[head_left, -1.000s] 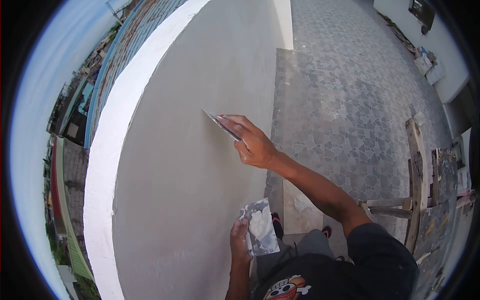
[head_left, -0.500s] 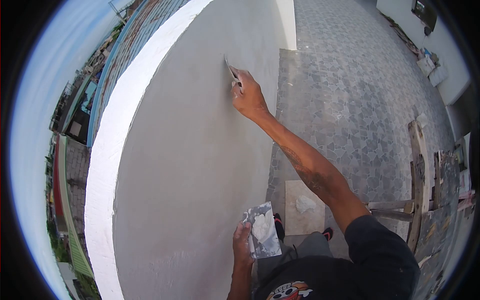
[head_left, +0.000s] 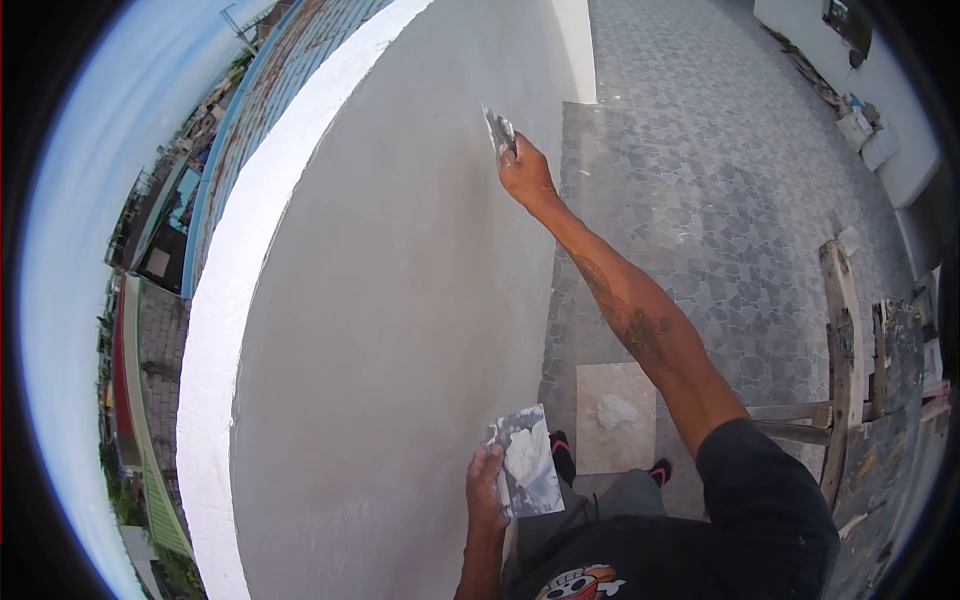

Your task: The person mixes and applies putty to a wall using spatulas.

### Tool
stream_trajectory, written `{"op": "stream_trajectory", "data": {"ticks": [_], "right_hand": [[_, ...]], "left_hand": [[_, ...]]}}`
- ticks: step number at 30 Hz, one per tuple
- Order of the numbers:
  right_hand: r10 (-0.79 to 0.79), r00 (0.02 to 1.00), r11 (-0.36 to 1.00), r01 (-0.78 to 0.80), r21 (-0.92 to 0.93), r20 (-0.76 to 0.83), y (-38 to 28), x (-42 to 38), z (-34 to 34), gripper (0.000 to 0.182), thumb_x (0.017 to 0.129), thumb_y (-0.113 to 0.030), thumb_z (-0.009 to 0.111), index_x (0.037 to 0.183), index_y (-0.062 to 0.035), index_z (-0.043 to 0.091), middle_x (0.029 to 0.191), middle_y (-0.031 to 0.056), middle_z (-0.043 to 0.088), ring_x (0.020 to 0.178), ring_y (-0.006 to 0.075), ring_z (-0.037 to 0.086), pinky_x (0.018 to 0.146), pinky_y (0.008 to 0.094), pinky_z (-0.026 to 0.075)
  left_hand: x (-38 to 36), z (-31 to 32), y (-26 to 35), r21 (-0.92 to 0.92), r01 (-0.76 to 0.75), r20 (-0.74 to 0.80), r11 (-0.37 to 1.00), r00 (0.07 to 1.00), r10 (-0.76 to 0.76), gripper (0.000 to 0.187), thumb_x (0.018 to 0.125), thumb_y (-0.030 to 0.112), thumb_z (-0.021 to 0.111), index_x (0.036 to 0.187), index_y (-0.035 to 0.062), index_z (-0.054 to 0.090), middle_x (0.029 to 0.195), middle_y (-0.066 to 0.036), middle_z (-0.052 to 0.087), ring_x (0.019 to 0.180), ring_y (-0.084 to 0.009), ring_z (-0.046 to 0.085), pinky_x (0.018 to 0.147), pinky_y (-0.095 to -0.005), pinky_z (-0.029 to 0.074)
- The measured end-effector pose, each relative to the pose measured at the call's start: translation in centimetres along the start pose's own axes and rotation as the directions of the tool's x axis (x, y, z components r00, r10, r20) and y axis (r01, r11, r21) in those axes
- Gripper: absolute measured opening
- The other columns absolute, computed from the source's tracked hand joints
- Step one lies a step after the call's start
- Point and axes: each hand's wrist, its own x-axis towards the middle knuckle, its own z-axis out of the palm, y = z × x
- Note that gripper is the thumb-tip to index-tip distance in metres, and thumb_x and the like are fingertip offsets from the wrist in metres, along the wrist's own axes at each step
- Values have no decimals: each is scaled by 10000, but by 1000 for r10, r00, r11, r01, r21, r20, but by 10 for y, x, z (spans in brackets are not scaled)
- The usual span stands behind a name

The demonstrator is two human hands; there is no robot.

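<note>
My right hand [head_left: 526,172] is closed around a putty knife [head_left: 497,128], whose blade is smeared with white compound. The arm is stretched out, and the blade is close to the upper right part of the grey wall [head_left: 370,300]; whether it touches cannot be told. Low in the view, my left hand [head_left: 486,485] grips the edge of a flat metal plate [head_left: 541,493] beside the wall. A lump of white putty [head_left: 522,457] lies on that plate. The wall's top edge [head_left: 225,290] is painted white.
On the floor by my feet lies a beige board [head_left: 590,455] with a heap of white putty [head_left: 617,412] on it. A wooden frame [head_left: 838,330] stands at the right. Grey patterned tiles [head_left: 690,190] cover the floor. Beyond the wall are a rusty roof [head_left: 270,95] and other buildings.
My right hand has moved right with the putty knife and turned it, so the smeared blade face shows more. My left hand and the plate stay almost where they were.
</note>
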Motion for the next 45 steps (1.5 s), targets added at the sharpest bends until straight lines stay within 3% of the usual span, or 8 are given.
{"op": "stream_trajectory", "data": {"ticks": [12,15,18,20,25,28,39,45], "right_hand": [[-415,900,903,389,184,133,-63,-141,4,469,874,76,494,1333,-19,491,1311,187,525,1228,342,523,1035,384,439],[-615,757,788,578,213,222,-55,-167,-11,555,815,105,486,1351,-38,483,1299,146,531,1184,313,539,970,378,483],[-534,844,827,510,238,45,-39,-146,-18,450,883,56,468,1324,-25,501,1185,163,599,1080,308,599,901,376,499],[105,982,978,-131,163,156,-23,-105,-23,355,944,-43,456,1291,-2,516,1032,173,649,940,294,638,825,362,500],[210,977,975,-213,65,44,70,-18,15,384,949,-176,470,1290,-7,519,973,194,651,895,290,636,820,381,484],[208,976,971,-214,101,69,64,-15,24,332,945,-143,494,1241,-7,560,830,87,611,739,156,548,731,322,475],[-308,949,935,288,209,72,-24,-144,22,462,891,76,474,1343,-16,485,1289,178,545,1212,323,542,1032,376,421],[-501,829,854,428,296,248,-33,-186,-12,478,854,92,452,1319,-17,486,1283,150,542,1128,282,582,938,358,491]], "left_hand": [[3,-7,-3,-14,20,26,1000,999,-20,313,987,177,529,1234,-14,516,1113,-126,650,970,-211,673,856,-346,553],[2,-4,0,-10,16,48,1000,999,-16,306,989,166,521,1235,-16,515,1117,-131,650,969,-214,675,855,-351,556],[2,-3,-1,-7,2,15,1000,1000,-2,298,989,156,518,1232,-16,516,1116,-134,651,967,-214,676,854,-352,558],[1,-4,-3,0,9,3,1000,1000,-9,289,988,152,518,1224,-14,521,1110,-133,652,965,-212,676,852,-352,559],[1,-9,-8,12,-9,-27,1000,1000,9,270,988,154,520,1198,-14,534,1102,-123,652,953,-196,670,850,-331,547],[3,-11,-9,0,-14,-28,1000,1000,14,270,986,157,523,1193,-16,538,1098,-118,651,949,-189,666,851,-321,540],[2,-13,-14,-11,-5,-45,1000,999,5,335,989,170,502,1261,-26,494,1121,-144,639,961,-227,679,834,-353,566],[1,-11,-15,-8,-27,-86,1000,996,26,342,988,179,512,1258,-30,491,1116,-149,641,960,-231,681,835,-358,568]]}}
